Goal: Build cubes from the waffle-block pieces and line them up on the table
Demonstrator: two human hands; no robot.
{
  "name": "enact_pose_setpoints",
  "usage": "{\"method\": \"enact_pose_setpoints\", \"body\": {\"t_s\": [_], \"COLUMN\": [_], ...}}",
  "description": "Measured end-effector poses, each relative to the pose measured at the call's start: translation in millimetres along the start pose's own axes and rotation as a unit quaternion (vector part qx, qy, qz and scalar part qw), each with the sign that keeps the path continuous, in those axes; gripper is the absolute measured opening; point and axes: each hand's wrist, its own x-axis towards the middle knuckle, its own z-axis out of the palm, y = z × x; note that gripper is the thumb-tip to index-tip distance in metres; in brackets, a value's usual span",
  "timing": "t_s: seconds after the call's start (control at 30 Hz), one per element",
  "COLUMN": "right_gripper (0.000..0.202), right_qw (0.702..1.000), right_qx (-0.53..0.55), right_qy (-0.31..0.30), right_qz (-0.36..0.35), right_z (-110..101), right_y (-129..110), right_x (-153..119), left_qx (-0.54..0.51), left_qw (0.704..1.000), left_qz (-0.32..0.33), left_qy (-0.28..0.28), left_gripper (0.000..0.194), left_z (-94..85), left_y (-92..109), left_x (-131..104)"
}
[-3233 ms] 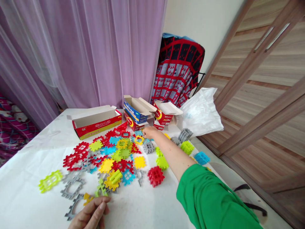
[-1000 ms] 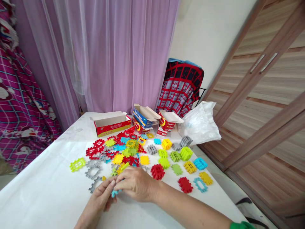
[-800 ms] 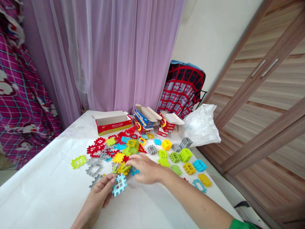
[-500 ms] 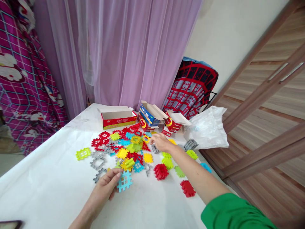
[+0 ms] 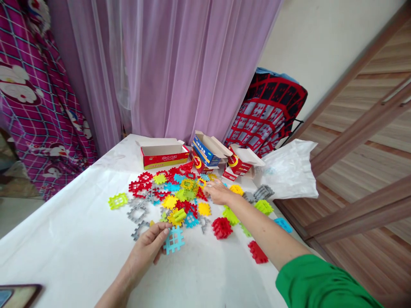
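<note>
My left hand [image 5: 148,247] pinches a blue tile [image 5: 174,239]; my right hand [image 5: 218,192] rests loosely curled on the tile pile [image 5: 180,194], grip unclear.

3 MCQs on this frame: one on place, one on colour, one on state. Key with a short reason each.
1. Where does the right hand reach?
A. far side of the tile pile
B. the plastic bag
C. the table's near edge

2. What colour is the tile at the left hand?
A. red
B. light blue
C. grey

3. How is the long red box?
A. shut
C. crushed flat
B. open, flaps up

Key: 1 A, the fingers are among the tiles near the boxes; 2 B, a blue lattice square at the fingertips; 3 B, its inside shows.
</note>
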Motion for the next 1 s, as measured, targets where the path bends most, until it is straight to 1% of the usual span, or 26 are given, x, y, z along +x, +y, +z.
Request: {"method": "enact_pose_setpoints", "body": {"t_s": [0.13, 0.3, 0.37, 0.47, 0.57, 0.67, 0.77, 0.83, 1.0], "right_gripper": [0.034, 0.034, 0.038, 0.046, 0.048, 0.042, 0.037, 0.035, 0.032], "right_qw": [1.000, 0.998, 0.997, 0.992, 0.988, 0.990, 0.994, 0.995, 0.997], "right_qx": [0.007, 0.043, 0.061, 0.084, 0.094, 0.094, 0.079, 0.062, 0.033], "right_qy": [0.015, 0.035, 0.051, 0.091, 0.117, 0.105, 0.080, 0.076, 0.065], "right_qz": [-0.001, -0.006, 0.001, 0.024, 0.037, 0.015, -0.019, -0.027, -0.036], "right_z": [7, 11, 9, 1, -4, 1, 12, 18, 20], "right_y": [4, 7, 12, 24, 34, 34, 23, 17, 11], "right_x": [0, 0, 1, -1, -6, -10, -12, -12, -9], "left_qx": [0.004, 0.010, 0.010, 0.009, 0.005, 0.006, 0.007, 0.009, 0.015], "left_qw": [1.000, 1.000, 1.000, 1.000, 1.000, 1.000, 1.000, 1.000, 1.000], "left_qz": [-0.001, -0.004, -0.004, -0.005, -0.004, -0.004, -0.010, -0.015, -0.021], "left_qy": [0.001, 0.001, 0.001, 0.000, -0.003, -0.001, 0.002, 0.004, 0.010], "left_gripper": [0.066, 0.068, 0.066, 0.066, 0.066, 0.067, 0.069, 0.071, 0.074], "left_z": [0.0, -0.8, -1.1, -0.9, -0.1, 0.5, 0.8, 1.0, 2.4], "left_y": [-1, -3, -4, -5, -5, -3, -1, 0, 4], "left_x": [2, 4, 5, 5, 4, 4, 4, 3, 1]}}
